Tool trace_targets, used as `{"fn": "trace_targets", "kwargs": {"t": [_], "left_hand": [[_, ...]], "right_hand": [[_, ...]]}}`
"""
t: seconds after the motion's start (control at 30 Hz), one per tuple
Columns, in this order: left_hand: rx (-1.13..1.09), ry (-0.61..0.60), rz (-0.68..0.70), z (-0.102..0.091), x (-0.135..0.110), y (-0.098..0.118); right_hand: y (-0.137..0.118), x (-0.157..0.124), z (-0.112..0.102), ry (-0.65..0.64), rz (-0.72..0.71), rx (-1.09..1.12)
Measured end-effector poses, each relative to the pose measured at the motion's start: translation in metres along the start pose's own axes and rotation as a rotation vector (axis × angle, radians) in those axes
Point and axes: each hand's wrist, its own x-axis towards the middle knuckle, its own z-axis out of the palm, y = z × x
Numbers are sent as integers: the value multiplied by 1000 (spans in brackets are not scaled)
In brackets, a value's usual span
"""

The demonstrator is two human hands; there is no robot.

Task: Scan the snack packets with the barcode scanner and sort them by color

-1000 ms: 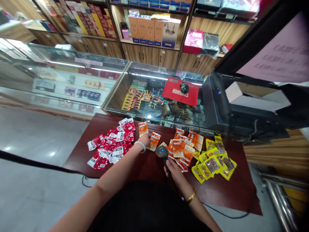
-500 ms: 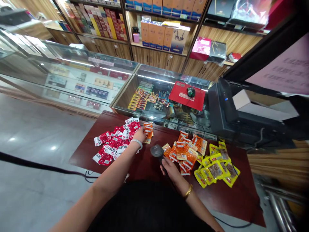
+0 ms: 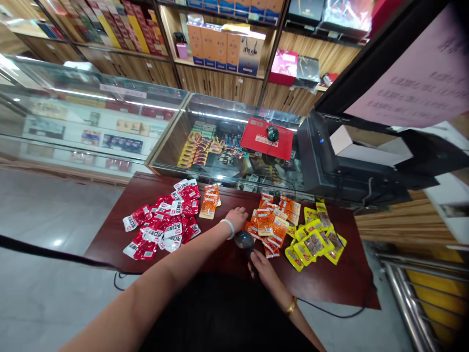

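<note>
right grip (image 3: pixel 261 261) is clamped round the handle of a barcode scanner (image 3: pixel 245 240) at centre frame. the scanner head is tilted up with a blue light on, just over the dark red table (image 3: pixel 220 256). left grip (image 3: pixel 237 217) sits just up-left of the scanner, fingers curled down onto the left edge of the orange packet pile (image 3: pixel 273 222). can't make out whether it has closed on a packet.

white bracelet (image 3: pixel 229 228) on the left wrist, gold bangle (image 3: pixel 291 307) on the right. small orange stack (image 3: pixel 209 203) lies apart, left of the left grip, beside the red packet pile (image 3: pixel 164 225) at centre left. yellow packets (image 3: pixel 317 239) butt against the orange pile's right side. black cable (image 3: pixel 337 315) trails off lower right.

glass display case (image 3: pixel 176 127) stands behind the table, with a red mouse pad (image 3: pixel 256 146) and mouse (image 3: pixel 272 133) on top. black monitor (image 3: pixel 318 161) at right.
</note>
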Motion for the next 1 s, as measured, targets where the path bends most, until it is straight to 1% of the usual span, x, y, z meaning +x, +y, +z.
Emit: {"fn": "trace_targets", "kwargs": {"t": [0.07,0.1,0.2,0.27,0.37,0.43,0.5,0.57,0.63,0.7,0.77,0.87,1.0], "left_hand": [[-33,-39,-27,4,-6,-2],[-89,-55,-62,6,-11,-5],[-293,-66,-216,14,-32,-21],[-414,-19,-338,18,-49,-35],[-618,85,-513,20,-75,-56],[-748,140,-623,19,-90,-66],[-871,206,-694,18,-102,-71],[-1010,305,-712,18,-111,-72],[-1135,412,-699,20,-117,-71],[-1211,498,-685,22,-121,-71],[-1242,548,-680,23,-123,-72],[-1251,581,-694,22,-126,-74],[-1276,644,-683,22,-126,-77]], "right_hand": [[3,0,0,-6,-1,-23],[4,-1,0,-16,-7,-35],[1,-2,3,-52,-22,-62],[-3,-3,6,-84,-27,-72],[-7,-2,12,-143,-47,-83],[-9,1,15,-175,-52,-94],[-10,4,20,-198,-51,-112],[-13,8,26,-218,-56,-129],[-17,11,32,-242,-71,-136],[-22,14,39,-266,-82,-132],[-27,16,46,-293,-88,-134],[-33,19,53,-333,-98,-156],[-39,21,56,-359,-127,-157]]}}
